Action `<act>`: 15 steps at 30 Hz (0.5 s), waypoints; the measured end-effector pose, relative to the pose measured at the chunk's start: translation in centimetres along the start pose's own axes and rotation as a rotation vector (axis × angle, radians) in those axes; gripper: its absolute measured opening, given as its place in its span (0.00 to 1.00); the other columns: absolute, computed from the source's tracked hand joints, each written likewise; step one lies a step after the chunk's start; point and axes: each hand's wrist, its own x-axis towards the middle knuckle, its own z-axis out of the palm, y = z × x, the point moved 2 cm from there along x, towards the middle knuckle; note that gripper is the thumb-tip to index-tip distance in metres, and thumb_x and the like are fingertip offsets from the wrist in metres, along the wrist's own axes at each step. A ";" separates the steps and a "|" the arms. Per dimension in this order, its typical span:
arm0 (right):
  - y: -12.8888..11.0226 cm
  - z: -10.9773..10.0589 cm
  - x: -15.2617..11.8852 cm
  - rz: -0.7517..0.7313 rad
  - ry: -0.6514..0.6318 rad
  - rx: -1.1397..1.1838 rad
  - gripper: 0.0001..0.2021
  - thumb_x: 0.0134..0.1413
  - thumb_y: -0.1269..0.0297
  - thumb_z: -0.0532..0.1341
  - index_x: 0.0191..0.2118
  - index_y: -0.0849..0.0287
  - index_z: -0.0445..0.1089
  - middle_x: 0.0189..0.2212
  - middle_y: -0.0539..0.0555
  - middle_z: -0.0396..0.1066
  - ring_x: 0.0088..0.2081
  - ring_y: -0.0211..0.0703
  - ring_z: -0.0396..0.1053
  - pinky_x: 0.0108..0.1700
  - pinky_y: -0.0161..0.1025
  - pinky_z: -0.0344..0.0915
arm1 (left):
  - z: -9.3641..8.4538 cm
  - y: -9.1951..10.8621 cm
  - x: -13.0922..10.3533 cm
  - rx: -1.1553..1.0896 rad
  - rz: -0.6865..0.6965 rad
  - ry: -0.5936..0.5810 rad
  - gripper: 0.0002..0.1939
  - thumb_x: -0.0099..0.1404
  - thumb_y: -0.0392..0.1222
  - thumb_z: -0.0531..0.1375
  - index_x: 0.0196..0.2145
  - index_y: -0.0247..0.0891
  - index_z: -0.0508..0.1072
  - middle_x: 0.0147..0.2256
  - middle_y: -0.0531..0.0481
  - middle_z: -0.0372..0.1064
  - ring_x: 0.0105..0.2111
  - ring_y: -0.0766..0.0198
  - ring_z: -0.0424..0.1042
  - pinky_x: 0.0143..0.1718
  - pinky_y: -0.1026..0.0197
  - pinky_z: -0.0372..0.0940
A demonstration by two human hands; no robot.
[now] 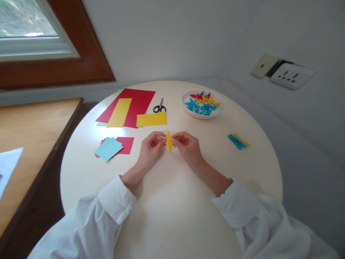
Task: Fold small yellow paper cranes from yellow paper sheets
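Note:
Between my two hands, over the middle of the white round table (pixel 172 216), is a small piece of folded yellow paper (pixel 169 141), narrow and pointed at both ends. My left hand (pixel 152 145) pinches its left edge between thumb and fingers. On the opposite edge, the fingertips of my right hand (pixel 188 145) are closed. A loose yellow paper strip (pixel 152 119) lies just beyond my left hand, with black-handled scissors (pixel 160 107) behind it.
A white dish (pixel 185 110) of red, yellow and blue folded paper shapes stands at the back right. Blue clips (pixel 238 141) lie at the right. Red sheets (pixel 140 104) with another yellow strip (pixel 120 112) are back left; light blue squares (pixel 109 149) lie nearer.

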 end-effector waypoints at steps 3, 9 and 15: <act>0.0 0.0 0.0 0.008 -0.015 -0.008 0.08 0.36 0.61 0.67 0.24 0.57 0.70 0.23 0.49 0.72 0.26 0.38 0.69 0.32 0.38 0.68 | 0.1 0.1 0.0 0.010 -0.015 -0.014 0.03 0.51 0.37 0.61 0.27 0.37 0.74 0.27 0.51 0.72 0.29 0.65 0.70 0.31 0.64 0.63; 0.0 -0.2 0.1 -0.010 -0.009 -0.035 0.08 0.38 0.61 0.66 0.25 0.57 0.70 0.23 0.49 0.72 0.26 0.38 0.69 0.32 0.38 0.68 | -0.1 0.0 -0.1 0.023 -0.089 -0.008 0.07 0.51 0.37 0.60 0.29 0.37 0.78 0.31 0.48 0.76 0.33 0.62 0.72 0.36 0.62 0.65; 0.3 -0.3 0.2 0.087 0.031 0.070 0.09 0.35 0.61 0.68 0.27 0.58 0.72 0.25 0.50 0.73 0.28 0.37 0.70 0.33 0.38 0.68 | -0.2 -0.3 -0.2 -0.022 -0.098 -0.064 0.11 0.51 0.38 0.63 0.35 0.37 0.78 0.35 0.47 0.76 0.35 0.61 0.73 0.38 0.61 0.66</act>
